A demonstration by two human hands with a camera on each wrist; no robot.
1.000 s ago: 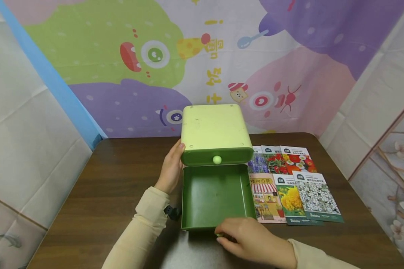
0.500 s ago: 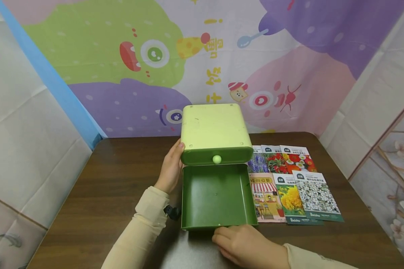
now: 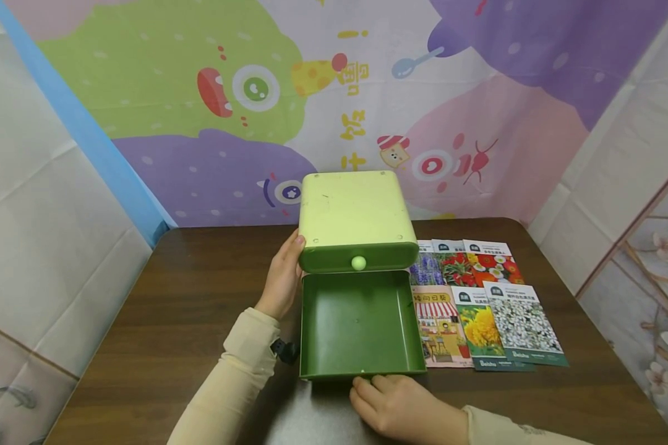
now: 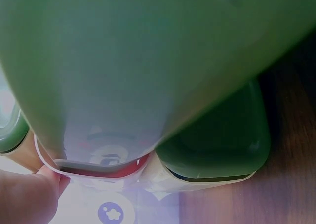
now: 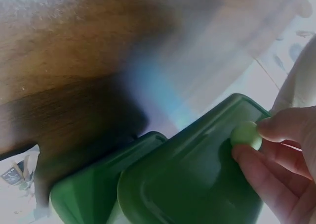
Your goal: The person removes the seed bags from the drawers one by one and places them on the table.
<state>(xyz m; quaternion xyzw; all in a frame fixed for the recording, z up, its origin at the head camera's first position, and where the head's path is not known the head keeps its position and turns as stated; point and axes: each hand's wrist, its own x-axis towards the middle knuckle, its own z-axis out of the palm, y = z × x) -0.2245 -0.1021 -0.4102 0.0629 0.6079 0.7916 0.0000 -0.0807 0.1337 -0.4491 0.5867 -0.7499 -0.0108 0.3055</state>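
A pale-green storage box (image 3: 353, 207) with dark-green drawers stands on the table. One drawer (image 3: 358, 321) is pulled far out below the closed top drawer, and its inside is bare. My left hand (image 3: 281, 278) grips the left side of the box, its digits near the front edge; part of it is hidden behind the box. At the drawer's front, my right hand (image 3: 403, 405) pinches the round light-green knob (image 5: 245, 135) between thumb and fingers, plain in the right wrist view. In the left wrist view another drawer (image 4: 217, 140) sits closed below the pulled-out one.
Several seed packets with flower pictures lie to the right of the box, among them a white-flower packet (image 3: 526, 321) and a yellow-flower packet (image 3: 481, 330). The brown wooden table (image 3: 195, 296) ends at a cartoon-print cloth (image 3: 200, 173) behind.
My right hand has shifted slightly left and its fingers have closed in at the drawer's front. The left hand, box and pulled-out drawer look unmoved.
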